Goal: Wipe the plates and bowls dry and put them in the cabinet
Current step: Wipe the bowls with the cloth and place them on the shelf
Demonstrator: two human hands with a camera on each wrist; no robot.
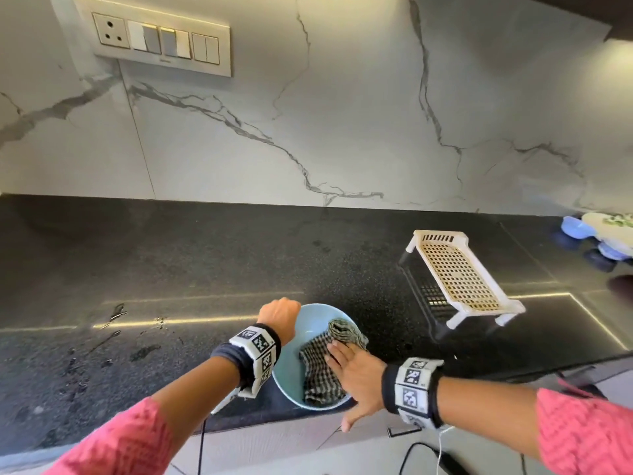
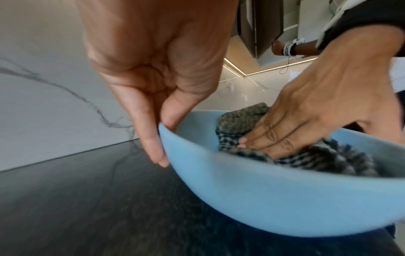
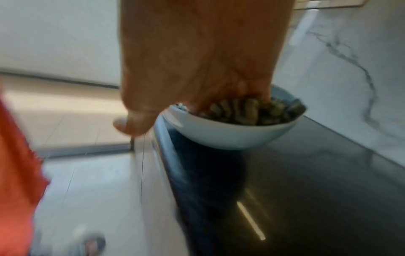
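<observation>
A light blue bowl [image 1: 308, 332] stands on the dark counter [image 1: 171, 269] close to its front edge. My left hand [image 1: 279, 315] pinches the bowl's left rim [image 2: 173, 133], thumb inside and fingers outside. A black-and-white checked cloth [image 1: 320, 365] lies bunched inside the bowl [image 2: 274, 199]. My right hand [image 1: 352, 371] presses the cloth [image 2: 236, 121] down with straight fingers [image 2: 269, 136], thumb spread outside the rim. The right wrist view is blurred and shows the bowl [image 3: 230, 135] with the cloth [image 3: 252, 110] under my right hand [image 3: 197, 69].
A cream perforated plastic rack [image 1: 460, 279] stands on the counter to the right. Blue and white dishes [image 1: 603, 231] sit at the far right edge. Water drops [image 1: 113, 337] mark the counter on the left. Another person's hand [image 2: 277, 47] reaches an overhead cabinet door [image 2: 260, 26].
</observation>
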